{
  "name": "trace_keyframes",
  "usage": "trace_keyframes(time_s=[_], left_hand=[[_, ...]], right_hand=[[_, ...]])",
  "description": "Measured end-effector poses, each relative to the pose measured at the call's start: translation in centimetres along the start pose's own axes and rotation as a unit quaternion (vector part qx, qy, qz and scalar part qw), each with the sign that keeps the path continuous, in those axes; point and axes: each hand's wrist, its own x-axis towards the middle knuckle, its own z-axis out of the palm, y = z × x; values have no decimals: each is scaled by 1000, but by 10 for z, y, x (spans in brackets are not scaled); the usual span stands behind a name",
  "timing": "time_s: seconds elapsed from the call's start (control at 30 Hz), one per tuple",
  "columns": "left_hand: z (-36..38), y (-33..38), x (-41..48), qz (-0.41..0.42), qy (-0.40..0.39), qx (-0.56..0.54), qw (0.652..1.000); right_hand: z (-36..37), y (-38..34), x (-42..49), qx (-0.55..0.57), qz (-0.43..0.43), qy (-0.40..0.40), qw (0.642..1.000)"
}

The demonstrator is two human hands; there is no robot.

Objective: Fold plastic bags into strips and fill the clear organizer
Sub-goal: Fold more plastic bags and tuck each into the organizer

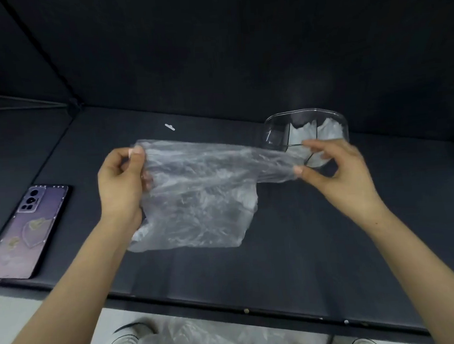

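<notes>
the left hand (121,183) is pinching the left end of the plastic bag (203,189) between thumb and fingers. the right hand (337,175) is pinching the right end. so the bag is hanging stretched between them over the dark table (226,273), long axis running left to right, lower part drooping toward the table. the clear organizer (271,137) is sitting just behind the right hand, making that the nearer hand for dropping a strip in. some of its sections are already holding white folded bags. i'm guessing the folding is only just starting. a phone (30,229) is lying off to the left.
</notes>
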Motion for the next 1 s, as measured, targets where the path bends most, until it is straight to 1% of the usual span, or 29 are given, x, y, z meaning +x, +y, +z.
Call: trace_keyframes(time_s=[0.03,0.07,0.1,0.13,0.23,0.27,0.3,0.37,0.43,0.5,0.57,0.63,0.7,0.77,0.8,0.83,0.9,0.93,1.0], left_hand=[[4,-2,6,11,9,30,999],[8,-4,12,13,20,54,998],[11,-7,18,11,32,76,997],[13,-10,25,7,43,95,994],[17,-17,37,-25,63,131,989],[18,-18,39,-41,64,128,989],[18,-18,39,-60,61,115,990],[15,-18,41,-104,47,68,991],[9,-19,45,-152,35,7,988],[3,-22,49,-153,32,-4,988],[-1,-25,52,-128,47,8,991],[-4,-24,52,-113,71,15,991],[-9,-25,55,-112,93,29,989],[-12,-25,57,-117,89,41,988],[-12,-22,56,-130,67,38,989],[-11,-19,54,-149,28,19,988],[-12,-12,46,-176,-62,-26,982],[-15,-10,38,-168,-83,-20,982],[-25,-15,20,-150,-71,45,985]], right_hand=[[1,-1,0,-21,-42,46,998],[2,-4,-3,-11,-68,61,996],[5,-4,-8,9,-83,47,995],[10,-5,-12,30,-91,10,995],[33,0,-21,50,-67,-160,984],[43,3,-21,38,-52,-198,978],[53,5,-20,20,-38,-214,976],[70,7,-14,-21,-24,-212,977],[82,9,-8,-93,-34,-202,974],[87,11,-5,-148,-60,-191,969],[85,13,-7,-152,-73,-179,969],[73,17,-14,-103,-49,-185,976],[54,22,-21,-3,4,-204,979],[38,26,-27,103,56,-230,966],[33,27,-29,144,83,-241,956],[30,28,-30,171,105,-245,949],[30,29,-32,199,132,-226,944],[32,29,-32,205,142,-212,945],[36,29,-33,203,158,-189,948]])
